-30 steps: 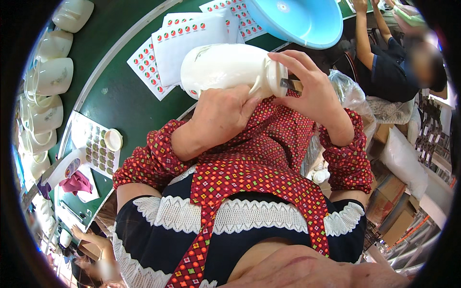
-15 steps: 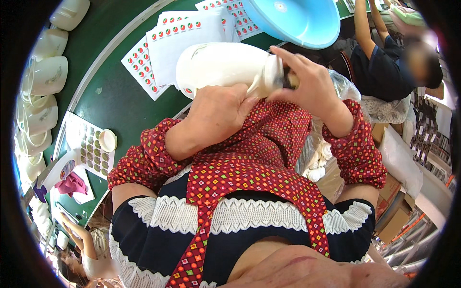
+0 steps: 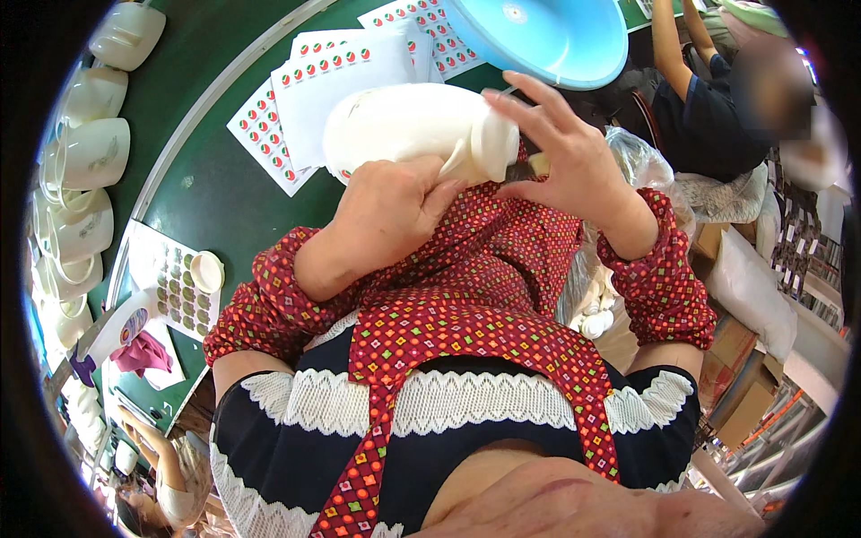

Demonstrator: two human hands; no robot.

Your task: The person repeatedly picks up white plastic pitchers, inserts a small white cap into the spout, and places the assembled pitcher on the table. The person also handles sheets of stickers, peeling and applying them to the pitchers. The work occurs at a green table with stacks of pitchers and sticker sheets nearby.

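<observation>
A glossy white jug (image 3: 399, 130) lies tilted on its side in front of me, above the table's near edge. My left hand (image 3: 390, 202) is closed around the jug's handle, its thumb on top. The jug's narrower neck end points right, toward my right hand (image 3: 560, 148). That hand has its fingers spread and curved about the neck; fingertips reach its upper edge, while the thumb sits apart below. What lies inside the jug's mouth cannot be made out.
Sticker sheets (image 3: 345, 72) and a light blue basin (image 3: 560, 40) lie beyond the jug. White handled pots (image 3: 94, 152) stand in a row at left. A small round lid (image 3: 207, 271) rests on a sheet of green stickers (image 3: 179, 291). A co-worker (image 3: 717, 108) sits at right.
The right hand's fingers have opened wider and shifted slightly up and left around the neck. The jug has tipped a little, its neck end lower; the left hand still grips the handle.
</observation>
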